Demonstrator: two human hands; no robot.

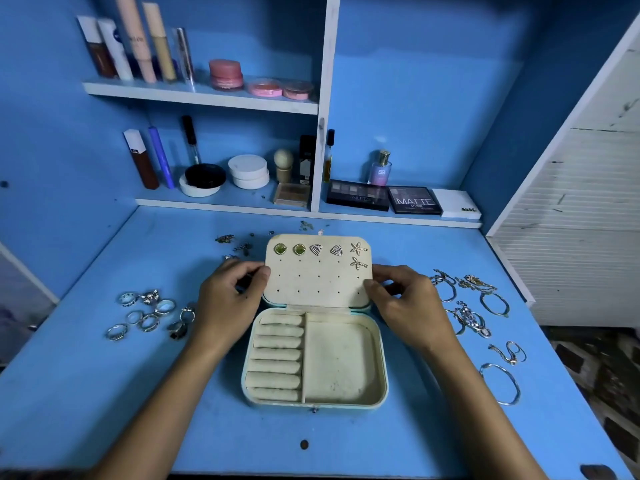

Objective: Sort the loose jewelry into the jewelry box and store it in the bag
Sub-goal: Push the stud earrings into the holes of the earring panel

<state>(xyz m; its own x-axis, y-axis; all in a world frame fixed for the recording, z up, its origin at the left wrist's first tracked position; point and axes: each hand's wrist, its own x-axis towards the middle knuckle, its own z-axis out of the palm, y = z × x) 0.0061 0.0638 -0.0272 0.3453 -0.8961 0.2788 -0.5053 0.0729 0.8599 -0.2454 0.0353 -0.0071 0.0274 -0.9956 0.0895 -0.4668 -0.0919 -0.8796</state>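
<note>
Both hands are up at the lid of the jewelry box [317, 341], one on each side. Left hand [230, 299] has thumb and fingertips pinching the left edge of the earring panel [317, 282], and the right hand [403, 299] pinches the right edge the same way, so they're apart with the panel between them.

Box sits open in the middle of the blue desk [104, 393], hinge away from the person. It's a rounded rectangle, pale teal outside with a cream, soft-looking lining that's a bit stained. Base has two sections: a column of padded ring rolls [277, 358] on the left with nothing tucked in, and a plain open tray [341, 362] on the right with nothing in it.

That upright panel is dotted with rows of small holes. Top row already has earrings in it: two green stone studs [289, 249], two triangular sparkly studs [325, 250], and two gold starfish-shaped ones [358, 255] stacked at the right end.

Loose stuff is on the desk either side. Left of the box there's a cluster of silver rings [149, 315], some chunky. Right of it, a tangle of thin metal bracelets and chains [467, 303], plus a plain bangle [502, 384] nearer the front. A few tiny pieces [235, 244] lie behind the left hand, too small to make out.

Shelves [207, 95] at the back hold makeup tubes, round compacts, eyeshadow palettes and a small perfume bottle [380, 168].
</note>
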